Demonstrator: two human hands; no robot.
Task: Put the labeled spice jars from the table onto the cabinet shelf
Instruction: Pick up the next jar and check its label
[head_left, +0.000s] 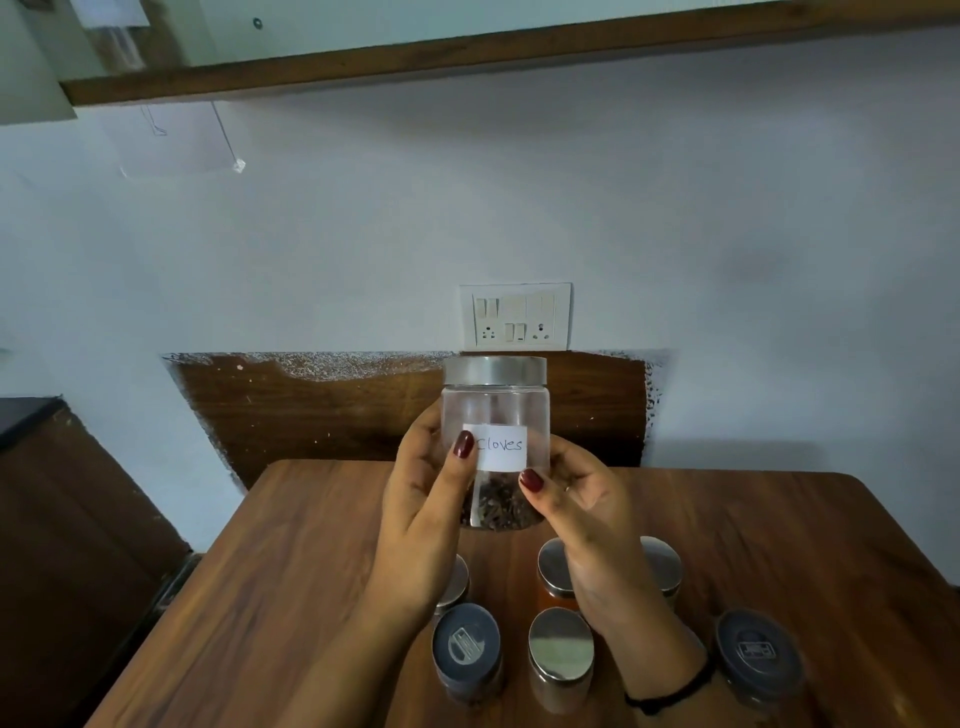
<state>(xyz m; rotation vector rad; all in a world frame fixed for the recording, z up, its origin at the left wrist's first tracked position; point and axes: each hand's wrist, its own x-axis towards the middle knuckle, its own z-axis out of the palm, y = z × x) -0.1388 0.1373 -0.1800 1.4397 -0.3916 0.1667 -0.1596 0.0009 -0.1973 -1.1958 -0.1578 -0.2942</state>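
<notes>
A clear jar (496, 405) with a silver lid and a white label reading "cloves" is held upright above the wooden table (291, 571). Dark cloves fill its bottom. My left hand (423, 514) grips its left side, thumb on the label's edge. My right hand (587, 514) grips its lower right side, thumb just under the label. Several more jars stand on the table below my hands: silver-lidded ones (561, 649), one with orange contents (553, 571), and dark-lidded ones (467, 647). The cabinet shelf's wooden edge (467, 57) runs overhead.
A switch and socket plate (515, 317) sits on the wall behind the jar, above a dark wooden backboard (311, 415). A dark cabinet (57, 509) stands at the left. Another dark-lidded jar (756, 654) stands at the table's right front.
</notes>
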